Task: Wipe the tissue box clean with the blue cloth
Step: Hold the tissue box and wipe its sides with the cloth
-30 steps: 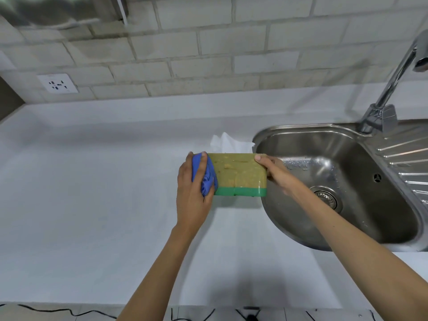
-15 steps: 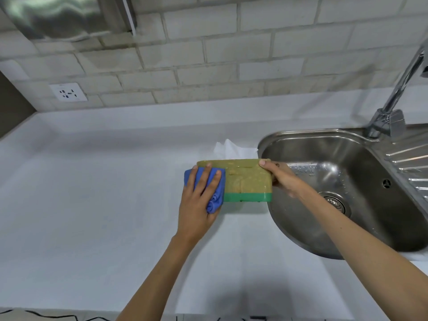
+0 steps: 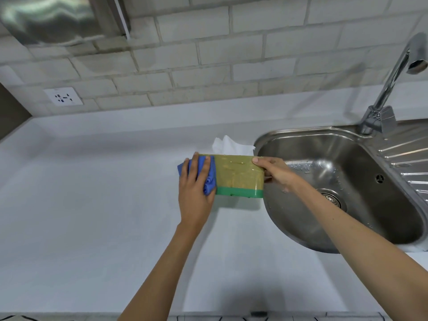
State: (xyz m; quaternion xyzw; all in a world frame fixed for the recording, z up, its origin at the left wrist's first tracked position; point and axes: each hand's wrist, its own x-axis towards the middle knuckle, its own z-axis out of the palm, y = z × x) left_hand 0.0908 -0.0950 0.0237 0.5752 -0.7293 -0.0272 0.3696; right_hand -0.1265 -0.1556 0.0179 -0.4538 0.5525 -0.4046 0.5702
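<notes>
On a white tabletop (image 3: pixel 92 216) beside a steel sink (image 3: pixel 266 140), tissue box (image 3: pixel 238 177) tipped on edge, right hand (image 3: pixel 275 170) clasping its right end, left hand (image 3: pixel 194 193) pressing a blue cloth (image 3: pixel 209 179) against its left end

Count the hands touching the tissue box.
2. The left hand presses the blue cloth against the tissue box at its left end; the right hand grips its right end, beside the sink.

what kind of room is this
Most likely a home kitchen: a stainless steel sink with a tap set into a white countertop, and a tiled wall behind.
</notes>
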